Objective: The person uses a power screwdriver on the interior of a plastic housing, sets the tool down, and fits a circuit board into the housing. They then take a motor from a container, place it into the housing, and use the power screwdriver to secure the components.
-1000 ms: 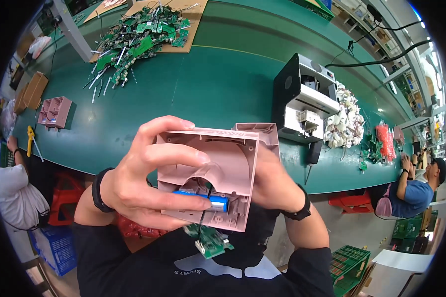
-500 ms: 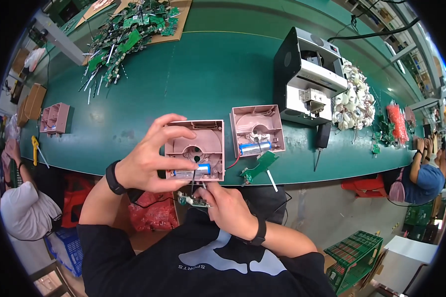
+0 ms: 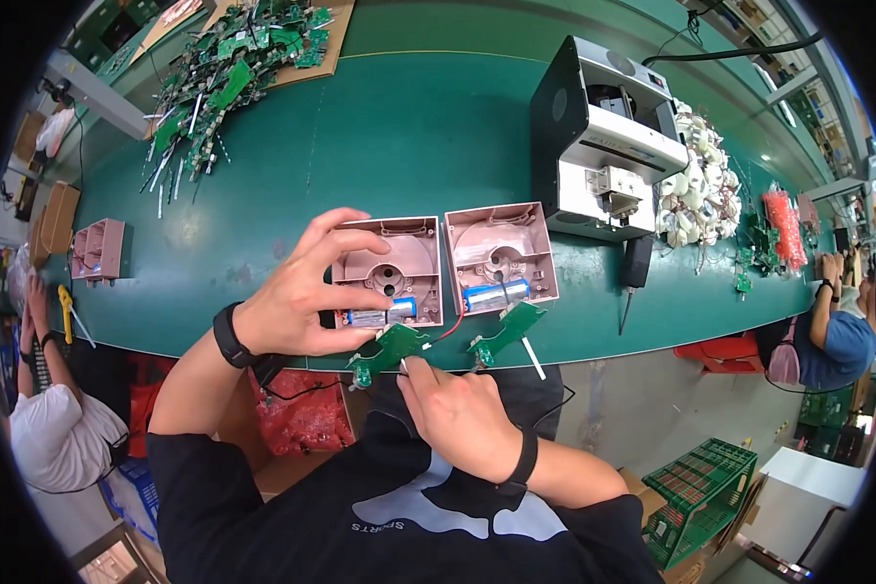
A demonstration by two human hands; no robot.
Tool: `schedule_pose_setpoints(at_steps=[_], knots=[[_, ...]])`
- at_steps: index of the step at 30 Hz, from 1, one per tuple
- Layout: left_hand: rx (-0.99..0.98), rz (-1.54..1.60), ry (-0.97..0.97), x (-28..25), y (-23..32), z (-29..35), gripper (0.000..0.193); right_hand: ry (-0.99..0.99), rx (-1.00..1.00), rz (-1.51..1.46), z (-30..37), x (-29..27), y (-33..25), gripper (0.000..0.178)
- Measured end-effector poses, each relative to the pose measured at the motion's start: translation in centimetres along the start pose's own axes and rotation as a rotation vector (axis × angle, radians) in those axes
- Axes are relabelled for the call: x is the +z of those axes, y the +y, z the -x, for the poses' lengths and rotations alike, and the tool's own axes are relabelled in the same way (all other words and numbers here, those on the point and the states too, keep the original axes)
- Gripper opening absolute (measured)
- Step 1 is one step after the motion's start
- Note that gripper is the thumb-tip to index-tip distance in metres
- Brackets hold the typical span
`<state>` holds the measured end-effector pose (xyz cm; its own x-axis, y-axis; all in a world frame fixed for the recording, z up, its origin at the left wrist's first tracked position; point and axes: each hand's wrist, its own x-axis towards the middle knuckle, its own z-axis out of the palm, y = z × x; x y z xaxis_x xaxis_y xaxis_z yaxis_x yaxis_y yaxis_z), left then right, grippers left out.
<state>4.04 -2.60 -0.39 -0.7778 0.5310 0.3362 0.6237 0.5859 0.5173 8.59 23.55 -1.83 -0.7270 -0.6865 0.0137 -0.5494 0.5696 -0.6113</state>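
The held pink box [image 3: 419, 255] had just come down onto the green table [image 3: 428, 136], closer to the second pink box [image 3: 516, 251], which lay just beside it on the right. So the two boxes sat in a row. The left hand [image 3: 307, 302] was spread over the left side of the held box, gripping it. The right hand [image 3: 467, 414] had dropped a little lower, in front of the held box, its fingertips near a green board [image 3: 391, 350]; it was too hard to tell if they pinched anything. That board had turned to show its flat face, at the front edge of the held box. A blue battery [image 3: 400, 310] lay inside the held box.

A big black and white machine [image 3: 613, 146] stood beyond the held box to the right, and a heap of boards [image 3: 232, 86] lay far beyond it to the left. Another board [image 3: 508, 333] was to its right. The left hand hid part of the held box, and a thin red wire [image 3: 455, 329] crossed near its front right corner.
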Motion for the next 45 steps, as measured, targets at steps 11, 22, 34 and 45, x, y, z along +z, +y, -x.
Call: schedule_pose_setpoints(at_steps=[11,22,34,45], knots=[[-0.117,-0.011,-0.01,0.4,-0.3,-1.6,0.036,-0.077,-0.019,-0.193,2.8,-3.4,0.6,0.037],[-0.197,-0.034,-0.042,0.6,1.3,-1.5,0.032,0.789,0.42,0.042,3.3,-16.7,19.5,0.021],[-0.374,-0.27,-0.004,-2.0,6.3,-1.5,0.044,0.314,0.508,0.518,1.8,-20.4,23.7,0.063],[-0.001,0.655,-0.067,4.7,11.6,-2.2,0.052,0.359,0.425,-0.249,2.7,-25.1,27.4,0.042]])
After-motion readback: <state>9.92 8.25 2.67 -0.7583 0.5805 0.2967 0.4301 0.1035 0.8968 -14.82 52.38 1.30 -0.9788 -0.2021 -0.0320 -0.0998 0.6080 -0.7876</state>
